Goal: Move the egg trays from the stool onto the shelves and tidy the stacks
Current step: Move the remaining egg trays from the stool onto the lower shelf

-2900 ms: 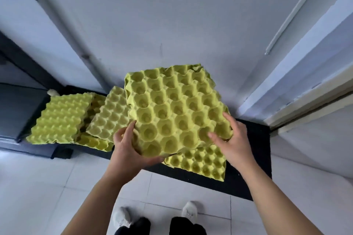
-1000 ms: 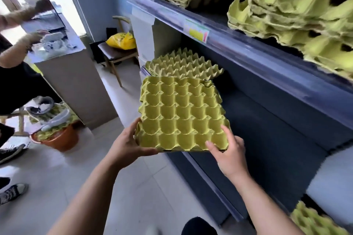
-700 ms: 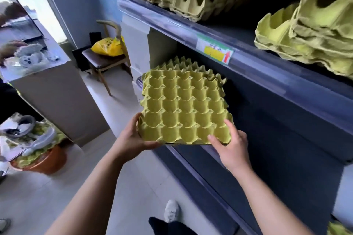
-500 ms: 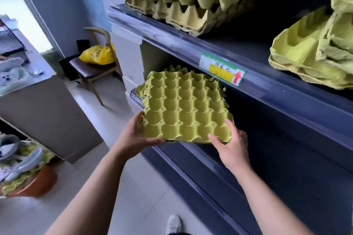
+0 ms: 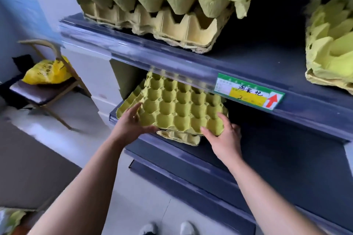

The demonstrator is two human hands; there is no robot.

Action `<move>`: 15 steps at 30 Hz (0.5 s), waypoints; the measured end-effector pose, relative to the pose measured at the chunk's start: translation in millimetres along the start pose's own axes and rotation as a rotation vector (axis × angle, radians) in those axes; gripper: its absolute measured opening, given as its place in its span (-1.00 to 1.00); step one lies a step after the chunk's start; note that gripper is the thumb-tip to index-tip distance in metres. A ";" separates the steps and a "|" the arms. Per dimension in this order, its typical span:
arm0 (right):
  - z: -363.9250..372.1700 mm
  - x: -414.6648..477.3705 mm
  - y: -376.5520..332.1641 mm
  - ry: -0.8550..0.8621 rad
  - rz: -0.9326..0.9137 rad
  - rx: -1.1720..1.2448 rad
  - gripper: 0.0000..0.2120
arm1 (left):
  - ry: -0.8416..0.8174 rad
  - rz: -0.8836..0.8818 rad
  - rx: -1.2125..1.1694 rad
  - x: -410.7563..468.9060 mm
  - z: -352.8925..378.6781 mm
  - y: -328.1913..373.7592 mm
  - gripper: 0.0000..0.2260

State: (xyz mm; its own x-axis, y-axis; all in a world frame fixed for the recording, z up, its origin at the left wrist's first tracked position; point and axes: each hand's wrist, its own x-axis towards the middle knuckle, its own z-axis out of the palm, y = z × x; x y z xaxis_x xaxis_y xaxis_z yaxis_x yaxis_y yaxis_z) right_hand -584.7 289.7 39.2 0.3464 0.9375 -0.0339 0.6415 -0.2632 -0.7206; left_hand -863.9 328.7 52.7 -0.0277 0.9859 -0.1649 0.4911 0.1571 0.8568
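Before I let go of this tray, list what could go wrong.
1. The tray sits askew on the stack beneath, whose edges poke out front and left; it may not nest and could slide.
2. The upper shelf's rail overlaps the tray's far rows in view; lifting to realign might snag it.

Both hands holding a green egg tray at the middle shelf

The left hand (image 5: 131,126) and right hand (image 5: 223,139) grip the near corners of the egg tray (image 5: 177,108), which lies cups-up on another tray (image 5: 179,136) on the dark middle shelf (image 5: 191,153). Its far edge is hidden behind the upper shelf (image 5: 152,59), which carries a price label (image 5: 248,93), a tray stack (image 5: 158,11) and a second stack (image 5: 332,47) further right. On the left stands a chair (image 5: 47,91) bearing a yellow bag (image 5: 47,71).
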 end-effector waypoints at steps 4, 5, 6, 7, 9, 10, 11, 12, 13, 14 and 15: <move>23.1 -8.2 -13.6 0.044 0.096 -0.014 -0.35 | -0.094 0.018 0.013 22.4 -15.9 -8.8 -0.01; 27.2 -9.5 -15.7 0.052 0.120 -0.018 -0.35 | -0.108 0.034 0.027 28.9 -18.0 -9.4 -0.04; 30.5 -10.8 -17.6 0.059 0.138 -0.020 -0.36 | -0.124 0.050 0.051 35.2 -20.1 -9.7 -0.06; 33.8 -11.6 -19.6 0.064 0.156 -0.020 -0.36 | -0.141 0.068 0.076 41.6 -21.4 -10.0 -0.08; 39.7 -13.3 -23.7 0.068 0.193 -0.023 -0.36 | -0.178 0.090 0.143 52.2 -23.6 -12.7 -0.10; 42.0 -14.2 -25.9 0.070 0.211 -0.034 -0.36 | -0.192 0.096 0.178 55.9 -24.3 -14.9 -0.10; 44.1 -14.9 -27.9 0.074 0.226 -0.050 -0.36 | -0.207 0.093 0.205 58.7 -24.4 -17.7 -0.10; 45.5 -15.4 -30.3 0.078 0.238 -0.068 -0.37 | -0.221 0.090 0.226 60.4 -24.2 -20.0 -0.10; 46.5 -16.1 -32.0 0.082 0.244 -0.087 -0.37 | -0.237 0.084 0.235 61.7 -23.8 -22.8 -0.10; 47.5 -16.1 -33.5 0.086 0.244 -0.107 -0.38 | -0.251 0.081 0.235 62.3 -23.1 -25.0 -0.11; 48.3 -15.9 -34.8 0.088 0.242 -0.127 -0.38 | -0.261 0.076 0.226 63.3 -22.4 -27.3 -0.11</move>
State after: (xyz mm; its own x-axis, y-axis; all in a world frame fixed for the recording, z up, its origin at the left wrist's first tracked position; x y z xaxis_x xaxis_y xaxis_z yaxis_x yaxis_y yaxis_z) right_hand -645.6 295.0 31.3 0.5545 0.8219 -0.1302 0.6114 -0.5086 -0.6063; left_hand -898.6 388.1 29.7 0.2258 0.9418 -0.2491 0.6644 0.0381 0.7464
